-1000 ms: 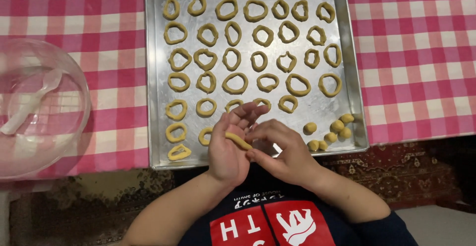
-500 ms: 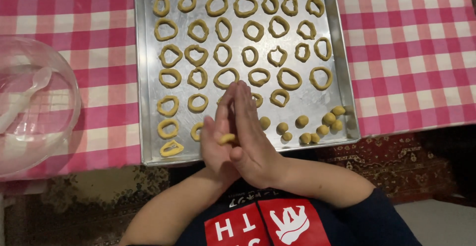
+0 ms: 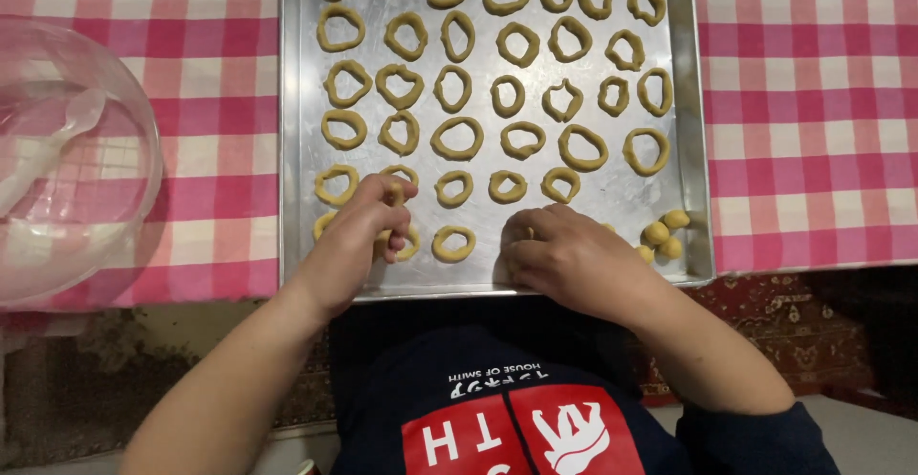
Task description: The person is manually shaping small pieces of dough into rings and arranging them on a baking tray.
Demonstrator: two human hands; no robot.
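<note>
Both my hands have dropped from rolling dough between the palms down onto the baking tray [image 3: 296, 150].

My left hand [image 3: 359, 231] curls its fingertips narrowly over a dough ring [image 3: 402, 241] in the near row, seemingly shaping or seating it; my right hand [image 3: 564, 255] rests knuckles-up on the tray's near edge, its grip hidden. Next, I judge, comes a fresh piece from the dough balls [image 3: 662, 236] in the corner. Pink checked tablecloth [image 3: 803, 102]; clear plastic bowl [image 3: 67, 159] left.
</note>
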